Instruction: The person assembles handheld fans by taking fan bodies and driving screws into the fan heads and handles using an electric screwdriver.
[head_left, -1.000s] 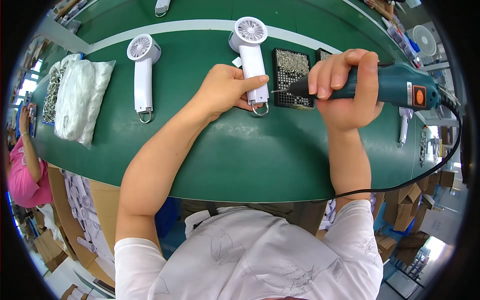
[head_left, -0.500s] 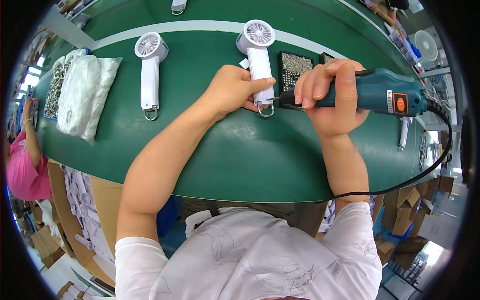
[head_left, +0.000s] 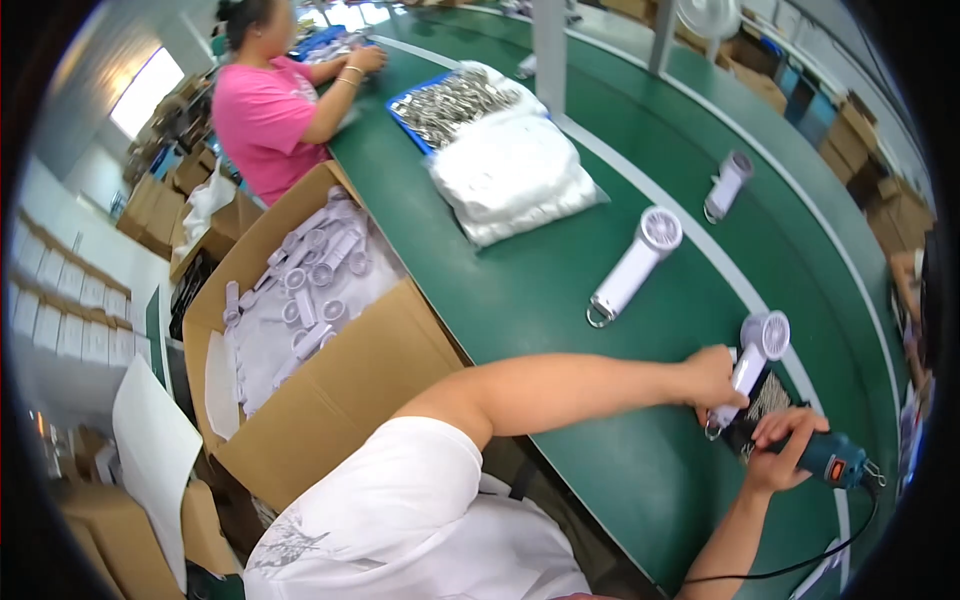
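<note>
At the right of the green table, my left hand (head_left: 712,380) is closed round the handle of a white handheld fan (head_left: 746,374). The fan's round grille points away from me, and a metal ring hangs at its near end. My right hand (head_left: 782,447) grips a teal electric screwdriver (head_left: 836,460), its black nose toward the ring end. Whether the bit touches the fan cannot be made out. A black tray of small screws (head_left: 769,397) lies partly hidden behind my hands. Another white fan with a ring (head_left: 632,268) lies to the left.
A third fan (head_left: 728,186) lies beyond the white line. Further left are a clear bag of white items (head_left: 515,172) and a blue tray (head_left: 412,130) of metal pieces. An open carton (head_left: 335,425) holds several fans. A co-worker in pink (head_left: 265,120) stands at the far left. The screwdriver's cord (head_left: 800,568) trails right.
The view has swung left, so my hands now appear at the right and the carton and co-worker show more fully. Both hands keep their hold on the fan and the screwdriver.
</note>
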